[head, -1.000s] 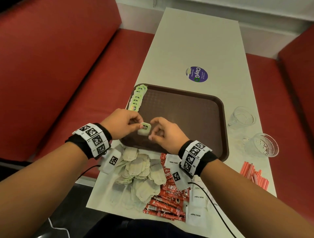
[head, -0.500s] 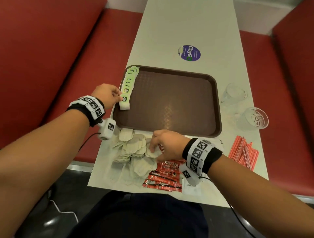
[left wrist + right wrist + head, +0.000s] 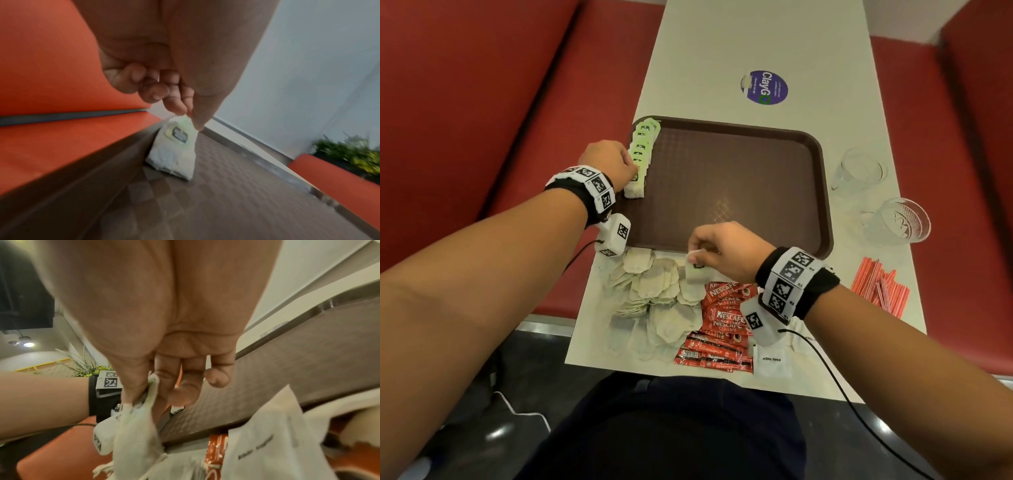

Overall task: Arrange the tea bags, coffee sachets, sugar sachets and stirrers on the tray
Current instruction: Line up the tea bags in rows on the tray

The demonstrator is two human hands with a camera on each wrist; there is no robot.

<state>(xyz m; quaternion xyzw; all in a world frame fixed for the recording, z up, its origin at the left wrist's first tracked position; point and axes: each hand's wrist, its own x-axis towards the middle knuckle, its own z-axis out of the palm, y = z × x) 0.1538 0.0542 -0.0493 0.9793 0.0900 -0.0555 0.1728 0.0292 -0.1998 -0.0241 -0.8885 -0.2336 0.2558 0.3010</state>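
While the left hand pinches the tag end of the nearest tea bag between thumb and forefinger, it stands that bag against the tray wall at the near end of the tea bag row, probably so the bags prop each other upright. Right hand pinches another bag lifted just above the loose tea bag pile, likely next for the row. Coffee sachets, sugar sachets and stirrers lie off-tray.
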